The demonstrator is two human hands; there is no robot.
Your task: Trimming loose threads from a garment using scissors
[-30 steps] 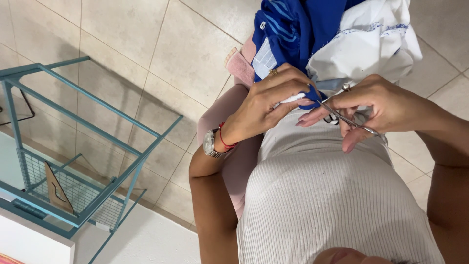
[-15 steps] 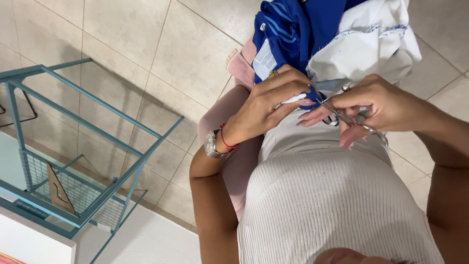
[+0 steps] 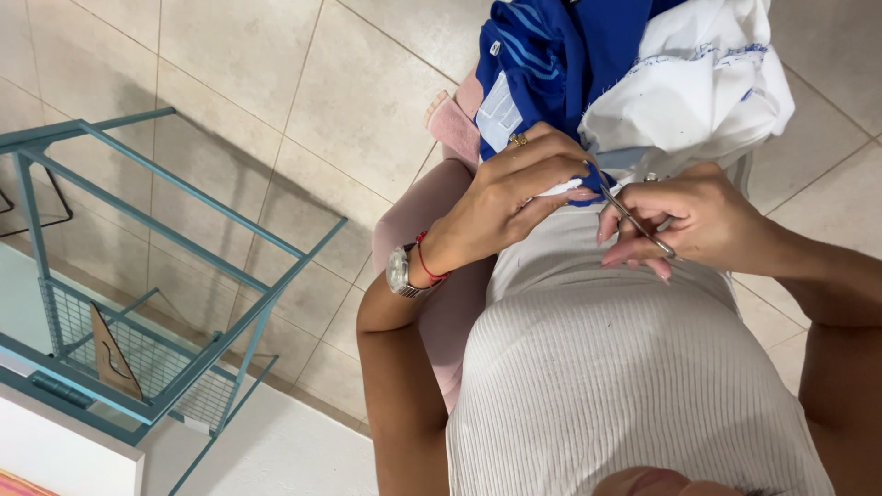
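A blue and white garment (image 3: 634, 64) lies bunched on my lap. My left hand (image 3: 514, 197), with a ring, a watch and a red cord at the wrist, pinches a small fold of the blue and white cloth (image 3: 574, 188) between thumb and fingers. My right hand (image 3: 689, 220) holds small metal scissors (image 3: 634, 220) whose blades point up and left, with the tips at the pinched fold. I wear a white ribbed top and pink trousers.
A teal metal frame (image 3: 156, 276) with a wire mesh shelf stands to my left on the beige tiled floor (image 3: 303, 101). A wooden triangle (image 3: 110, 354) rests on the mesh. A white surface (image 3: 64, 455) lies at the bottom left.
My right hand has shifted slightly and the scissors now reach the pinched fold at a flatter angle. My left hand keeps its grip on the cloth.
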